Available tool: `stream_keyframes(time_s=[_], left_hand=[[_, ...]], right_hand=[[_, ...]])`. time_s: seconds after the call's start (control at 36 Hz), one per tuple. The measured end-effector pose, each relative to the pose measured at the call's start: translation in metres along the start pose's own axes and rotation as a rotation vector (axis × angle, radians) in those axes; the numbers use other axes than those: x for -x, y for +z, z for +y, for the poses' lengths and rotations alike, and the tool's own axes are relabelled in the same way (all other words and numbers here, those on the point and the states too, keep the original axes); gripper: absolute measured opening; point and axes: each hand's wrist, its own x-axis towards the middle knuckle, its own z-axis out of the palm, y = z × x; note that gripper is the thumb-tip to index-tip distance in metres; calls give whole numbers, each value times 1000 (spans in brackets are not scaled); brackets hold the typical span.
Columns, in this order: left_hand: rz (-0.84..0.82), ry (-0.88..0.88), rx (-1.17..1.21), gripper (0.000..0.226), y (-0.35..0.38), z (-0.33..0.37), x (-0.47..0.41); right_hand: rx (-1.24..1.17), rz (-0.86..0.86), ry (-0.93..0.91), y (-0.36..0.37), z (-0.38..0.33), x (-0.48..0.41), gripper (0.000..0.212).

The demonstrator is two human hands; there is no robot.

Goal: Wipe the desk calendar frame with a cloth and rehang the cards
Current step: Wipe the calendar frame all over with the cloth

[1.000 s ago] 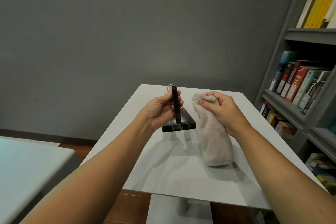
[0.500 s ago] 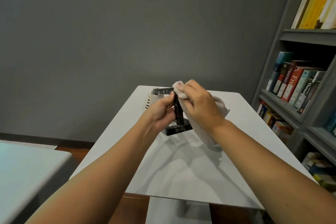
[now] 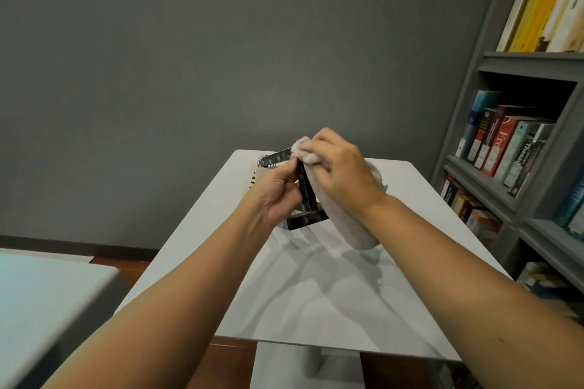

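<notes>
Head view, left to right: cards [image 3: 255, 178] lie flat behind, off the frame [image 3: 305, 191]. I note left hand [image 3: 278, 196] clamping its upright, likely steadying it above the table [image 3: 316, 287]. Right hand [image 3: 343, 175] presses cloth [image 3: 354, 224] onto the top bar. Shelf spines read "Fre", "Thesa".

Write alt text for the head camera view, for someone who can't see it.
Over a white table, a left hand holds a black calendar frame upright while the right hand rubs a beige cloth on its top bar. Cards lie behind the frame; a bookshelf stands to the right.
</notes>
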Motion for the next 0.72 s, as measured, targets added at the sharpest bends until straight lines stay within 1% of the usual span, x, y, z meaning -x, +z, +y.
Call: stream_keyframes(time_s=[0.08,0.14,0.19,0.25,0.36,0.39,0.44,0.47,0.56,0.67,0.72], left_hand=[[5,-9,14,22,2,5,0],[39,-9,25,25,2,9,0],[80,1,-20,31,0,11,-1],[83,0,-75,31,0,11,-2],[63,-16,-165,28,2,8,-4],[55,-22,-166,27,3,6,-5],[34,-34,-135,26,4,1,-6],[17,-42,-113,27,3,0,-5],[-17,-39,-90,32,1,-1,-4],[-3,-43,-82,38,-3,7,-2],[4,-57,-92,38,-1,7,0]], right_hand=[[17,-6,-15,6,0,2,22],[29,-27,-37,10,2,15,20],[16,-62,-39,12,4,30,20],[25,-60,-16,7,7,38,22],[80,121,119,-7,11,25,32],[87,154,126,-7,9,21,30],[110,165,84,-1,6,17,25],[120,151,65,4,4,17,24],[93,89,37,14,4,21,32],[17,-31,-4,11,11,32,41],[26,-120,26,10,11,35,43]])
